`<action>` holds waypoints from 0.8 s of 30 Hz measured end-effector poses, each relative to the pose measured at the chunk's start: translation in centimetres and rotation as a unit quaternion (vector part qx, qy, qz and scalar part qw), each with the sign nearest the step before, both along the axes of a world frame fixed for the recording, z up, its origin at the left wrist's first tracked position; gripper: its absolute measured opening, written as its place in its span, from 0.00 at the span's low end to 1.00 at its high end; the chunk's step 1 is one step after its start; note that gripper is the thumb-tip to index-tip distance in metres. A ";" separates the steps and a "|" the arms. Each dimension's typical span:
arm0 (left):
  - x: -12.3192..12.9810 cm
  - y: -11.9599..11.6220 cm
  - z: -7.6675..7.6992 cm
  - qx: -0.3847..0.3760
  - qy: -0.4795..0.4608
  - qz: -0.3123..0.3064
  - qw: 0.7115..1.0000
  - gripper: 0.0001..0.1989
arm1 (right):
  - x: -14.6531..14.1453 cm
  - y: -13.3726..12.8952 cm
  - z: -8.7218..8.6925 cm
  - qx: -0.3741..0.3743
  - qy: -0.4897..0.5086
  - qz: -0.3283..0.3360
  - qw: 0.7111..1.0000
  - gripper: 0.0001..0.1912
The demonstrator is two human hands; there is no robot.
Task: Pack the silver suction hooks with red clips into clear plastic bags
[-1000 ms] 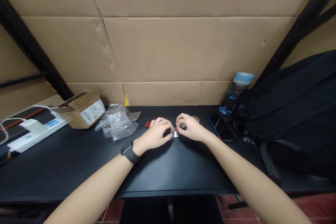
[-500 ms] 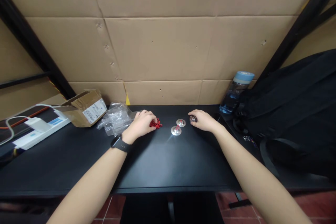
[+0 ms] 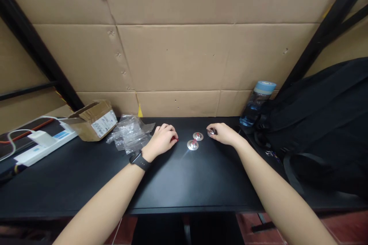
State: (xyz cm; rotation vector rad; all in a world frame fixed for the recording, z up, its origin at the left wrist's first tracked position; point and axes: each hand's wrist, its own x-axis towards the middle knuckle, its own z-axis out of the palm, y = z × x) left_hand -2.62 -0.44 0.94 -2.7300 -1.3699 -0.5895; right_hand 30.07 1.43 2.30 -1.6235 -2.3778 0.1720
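My left hand [image 3: 162,140], with a black watch at the wrist, is closed over a red cord [image 3: 174,138]; only a bit of the cord shows by the fingertips. Two shiny metal discs with domed centres and red on them, one nearer [image 3: 192,145] and one farther [image 3: 198,136], lie close together on the black table between my hands. On the right, my right hand [image 3: 222,134] has its fingers closed around a small dark, shiny round object [image 3: 212,131] at the tabletop.
Crumpled clear plastic bags [image 3: 130,132] and an open cardboard box [image 3: 96,120] lie left, near a white power strip [image 3: 46,147]. A blue-capped bottle [image 3: 255,105] and black backpack [image 3: 327,130] stand right. Cardboard [image 3: 172,57] lines the back.
My left hand has shifted a little to the right and now covers most of the red cord. My right hand stays at the dark round object. The view has tilted slightly.
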 end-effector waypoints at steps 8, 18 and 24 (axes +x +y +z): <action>1.1 -0.5 0.0 0.011 -0.049 -0.021 0.999 0.04 | 0.3 0.0 0.0 0.001 -0.008 -0.004 1.000 0.17; 1.6 -1.4 1.9 -0.028 -0.205 -0.019 0.978 0.03 | -2.3 -1.4 1.2 0.091 0.223 0.117 0.964 0.20; 2.3 -1.8 2.0 -0.139 -0.369 -0.052 0.918 0.06 | -5.8 -3.9 1.9 0.090 0.325 0.167 0.926 0.21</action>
